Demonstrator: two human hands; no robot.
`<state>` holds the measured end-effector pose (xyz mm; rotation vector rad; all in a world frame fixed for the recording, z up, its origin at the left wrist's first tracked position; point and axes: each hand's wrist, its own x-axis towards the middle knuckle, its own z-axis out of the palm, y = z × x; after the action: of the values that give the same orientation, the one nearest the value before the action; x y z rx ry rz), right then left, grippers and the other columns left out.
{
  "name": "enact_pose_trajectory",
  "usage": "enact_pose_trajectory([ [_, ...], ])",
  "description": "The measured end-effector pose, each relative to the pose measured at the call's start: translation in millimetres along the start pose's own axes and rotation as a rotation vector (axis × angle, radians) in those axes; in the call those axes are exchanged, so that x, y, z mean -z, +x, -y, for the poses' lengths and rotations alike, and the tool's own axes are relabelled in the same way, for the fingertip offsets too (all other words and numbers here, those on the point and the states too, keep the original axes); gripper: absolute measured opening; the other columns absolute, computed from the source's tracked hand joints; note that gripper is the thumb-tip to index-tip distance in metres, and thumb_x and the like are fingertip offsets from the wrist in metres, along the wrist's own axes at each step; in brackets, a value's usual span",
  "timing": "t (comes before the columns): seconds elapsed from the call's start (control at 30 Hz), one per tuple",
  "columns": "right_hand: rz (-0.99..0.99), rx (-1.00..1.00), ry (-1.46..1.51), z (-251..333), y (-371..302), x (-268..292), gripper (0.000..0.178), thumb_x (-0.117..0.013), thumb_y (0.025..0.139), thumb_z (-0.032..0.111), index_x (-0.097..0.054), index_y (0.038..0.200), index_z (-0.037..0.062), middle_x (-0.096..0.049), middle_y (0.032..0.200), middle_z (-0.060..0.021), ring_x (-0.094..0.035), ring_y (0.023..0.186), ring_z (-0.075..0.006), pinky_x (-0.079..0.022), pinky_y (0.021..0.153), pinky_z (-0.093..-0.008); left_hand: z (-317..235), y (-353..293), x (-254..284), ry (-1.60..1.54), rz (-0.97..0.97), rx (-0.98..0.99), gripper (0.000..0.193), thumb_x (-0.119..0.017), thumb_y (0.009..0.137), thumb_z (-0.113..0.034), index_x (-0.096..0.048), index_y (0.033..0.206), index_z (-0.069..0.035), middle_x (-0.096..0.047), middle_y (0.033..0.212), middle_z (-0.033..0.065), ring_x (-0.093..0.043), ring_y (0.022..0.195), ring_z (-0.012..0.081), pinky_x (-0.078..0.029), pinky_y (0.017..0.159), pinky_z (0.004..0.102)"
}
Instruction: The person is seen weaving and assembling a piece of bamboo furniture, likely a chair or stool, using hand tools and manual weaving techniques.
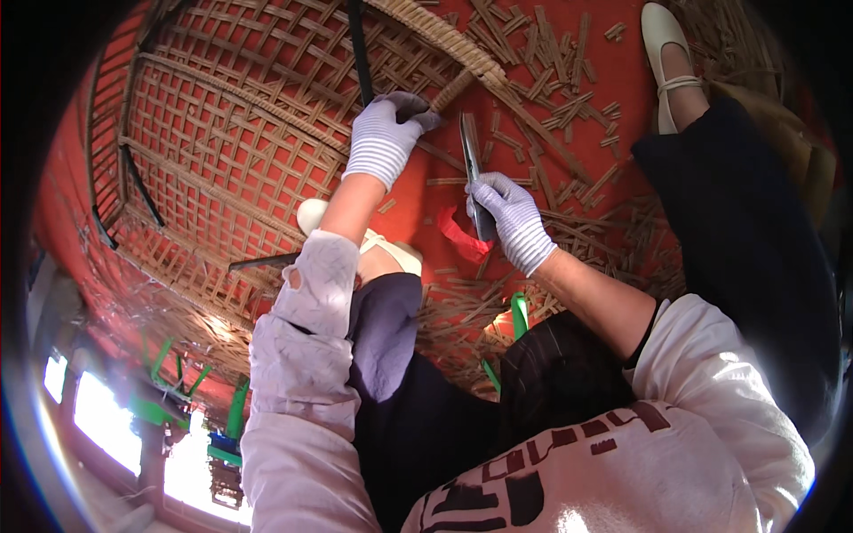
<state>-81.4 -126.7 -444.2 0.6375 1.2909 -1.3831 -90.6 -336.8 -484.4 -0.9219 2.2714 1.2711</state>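
Brown lattice (pixel 222 173): woven in an open grid from flat strips, seen above the red floor covering (pixel 413 209), which is visible through its gaps.
Wrapped rim (pixel 426 27): bound closely in pale strip and carried along the lattice's upper right side.
Wrapped crosspiece (pixel 451 91): joined to that rim at the lattice's right; its lower end is met by the left fingertips.
Left hand (pixel 391 138): gloved in striped white and lilac, placed at the lattice's right side. Its fingers are bent inward, part-closed, beside the crosspiece; whether anything is gripped cannot be told.
Black bar (pixel 360 53): run across the lattice's upper part, its lower end reaching the left hand.
Right hand (pixel 511 218): gloved alike, set to the right of the lattice and apart from it. Its fingers are wrapped around a metal tool (pixel 471 147), whose dark handle is enclosed and whose slim end is pointed away from the body.
Red scrap (pixel 462 235): seen right of the lattice, just beside the tool's handle.
Cut strips (pixel 555 67): scattered thickly to the lattice's right.
Pale shoe (pixel 665 49): worn on a foot well right of the lattice.
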Motion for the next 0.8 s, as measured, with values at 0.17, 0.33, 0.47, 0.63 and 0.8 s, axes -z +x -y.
enact_pose_trajectory([
  [0.17, -0.042, -0.003, -0.074, -5.4, 4.1, 10.7, 0.019, -0.057, 0.097, 0.023, -0.061, 0.096, 0.0043, -0.059, 0.073, -0.0013, -0.052, 0.061, -0.0082, -0.042, 0.057, -0.0229, -2.3, 5.8, -1.8, -0.105, 0.081, 0.125, 0.025, -0.081, 0.073, -0.014, -0.070, 0.093, -0.004, -0.070, 0.086, 0.0075, -0.062, 0.078, 0.0158, -0.051, 0.077, 0.0303],
  [0.33, 0.015, 0.042, -0.092, -6.9, 5.8, 12.7, 0.019, -0.057, 0.097, 0.023, -0.061, 0.096, 0.0043, -0.059, 0.073, -0.0012, -0.052, 0.062, -0.0079, -0.042, 0.058, -0.0226, -2.4, 6.0, -7.9, -0.028, 0.044, 0.101, 0.023, -0.080, 0.074, -0.014, -0.069, 0.092, -0.004, -0.070, 0.086, 0.0084, -0.063, 0.078, 0.0165, -0.051, 0.077, 0.0304],
  [0.47, -0.002, 0.088, -0.105, -4.9, 9.0, 15.6, 0.019, -0.057, 0.097, 0.023, -0.060, 0.095, 0.0047, -0.058, 0.071, -0.0006, -0.051, 0.060, -0.0074, -0.041, 0.055, -0.0224, 2.6, 10.2, -13.5, -0.021, -0.019, 0.001, 0.020, -0.081, 0.069, -0.012, -0.068, 0.083, -0.005, -0.066, 0.075, 0.0087, -0.061, 0.070, 0.0199, -0.051, 0.071, 0.0335],
  [0.63, -0.034, 0.089, -0.139, 2.7, 12.2, 18.1, 0.019, -0.057, 0.097, 0.023, -0.060, 0.093, 0.0050, -0.057, 0.069, 0.0004, -0.048, 0.054, -0.0065, -0.039, 0.049, -0.0221, 3.3, 14.8, -12.9, -0.013, 0.072, 0.105, 0.023, -0.079, 0.072, -0.011, -0.068, 0.092, -0.004, -0.067, 0.081, 0.0060, -0.062, 0.075, 0.0162, -0.051, 0.074, 0.0312],
  [0.8, 0.043, 0.078, -0.205, 11.5, 5.1, 13.0, 0.018, -0.055, 0.098, 0.023, -0.058, 0.095, 0.0051, -0.058, 0.068, 0.0000, -0.048, 0.051, -0.0064, -0.038, 0.046, -0.0218, -3.8, 9.0, -6.9, -0.074, 0.064, 0.193, 0.024, -0.080, 0.071, -0.011, -0.069, 0.092, -0.004, -0.068, 0.081, 0.0072, -0.063, 0.075, 0.0164, -0.051, 0.075, 0.0314],
])
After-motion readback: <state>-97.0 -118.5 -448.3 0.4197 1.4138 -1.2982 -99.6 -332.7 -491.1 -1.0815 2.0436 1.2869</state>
